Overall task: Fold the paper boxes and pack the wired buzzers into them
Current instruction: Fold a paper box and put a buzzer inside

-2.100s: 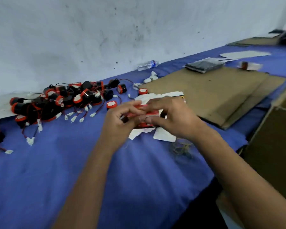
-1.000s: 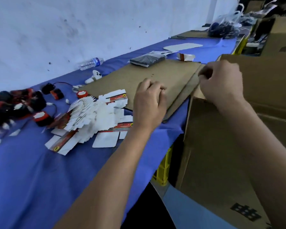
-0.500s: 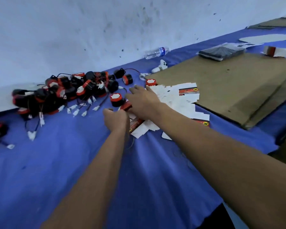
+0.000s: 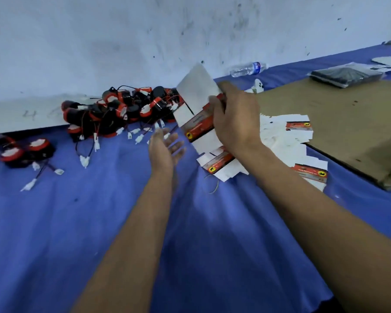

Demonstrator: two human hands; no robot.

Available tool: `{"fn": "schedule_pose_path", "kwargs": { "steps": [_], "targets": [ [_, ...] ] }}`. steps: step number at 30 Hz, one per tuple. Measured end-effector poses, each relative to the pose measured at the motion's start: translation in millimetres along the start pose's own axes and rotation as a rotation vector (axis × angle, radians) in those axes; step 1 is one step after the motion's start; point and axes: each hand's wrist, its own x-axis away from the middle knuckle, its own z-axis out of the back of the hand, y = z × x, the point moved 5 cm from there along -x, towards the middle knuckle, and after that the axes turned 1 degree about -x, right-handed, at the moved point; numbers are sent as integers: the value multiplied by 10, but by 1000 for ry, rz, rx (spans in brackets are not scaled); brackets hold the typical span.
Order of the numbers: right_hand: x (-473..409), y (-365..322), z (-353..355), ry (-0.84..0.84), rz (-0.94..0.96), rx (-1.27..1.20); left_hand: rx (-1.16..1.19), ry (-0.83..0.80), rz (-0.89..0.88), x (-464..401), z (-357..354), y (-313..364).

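My right hand [image 4: 234, 119] grips a flat, unfolded white-and-red paper box [image 4: 195, 105] and holds it tilted up above the blue cloth. My left hand [image 4: 165, 146] hovers just left of it, fingers straight and spread, holding nothing. A spread pile of more flat boxes [image 4: 287, 132] lies under and right of my right hand. A heap of black-and-red wired buzzers [image 4: 122, 109] with white plugs sits by the wall to the left. Two more buzzers [image 4: 23, 151] lie at the far left.
A blue cloth [image 4: 77, 233] covers the table. Brown cardboard sheets [image 4: 348, 123] lie at the right, with a black packet [image 4: 345, 74] on them. A plastic water bottle [image 4: 247, 68] lies against the white wall. A small white object [image 4: 257, 85] sits near the cardboard.
My right hand has lifted one flat box off the pile and raised it. My left hand has opened and moved slightly left of the pile.
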Motion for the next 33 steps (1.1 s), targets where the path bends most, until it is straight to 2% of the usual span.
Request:
{"fn": "schedule_pose_path", "kwargs": {
  "steps": [1, 3, 5, 7, 10, 12, 16, 22, 25, 27, 30, 32, 33],
  "targets": [
    [3, -29, -57, -78, -87, -158, 15, -20, -9, 69, 115, 83],
    [145, -152, -302, -371, -173, -295, 70, -91, 18, 208, 406, 234],
    [438, -364, -564, -628, -89, -291, 3, -176, 56, 332, 770, 353],
    [730, -544, -774, -734, -27, -342, -162, -188, 99, 426, 1176, 415],
    [1045, -786, -1021, -770, 17, -409, -376, -139, 95, 527, 1667, 498],
    [1215, -916, -1160, -736, 139, -272, -430, -50, 22, 537, 1870, 569],
    [1500, -1043, -1283, -751, 359, -28, -404, 82, -114, 537, 1928, 619],
    [1551, -1059, -1308, -770, 372, -76, -399, 77, -63, 497, 1963, 629],
    [1464, -1002, -1222, -723, 251, -335, -283, 49, -31, 470, 2042, 680],
    [1416, -958, -1186, -716, 93, -538, -183, 7, -43, 463, 2064, 718],
    [1384, -890, -1189, -660, -362, -988, -165, -152, -153, 488, 1954, 751],
    [1396, -848, -1231, -671, -662, -1254, -272, -299, -247, 537, 1857, 736],
    [1409, -854, -1241, -707, -738, -1315, -354, -369, -277, 562, 1811, 710]
  ]
}}
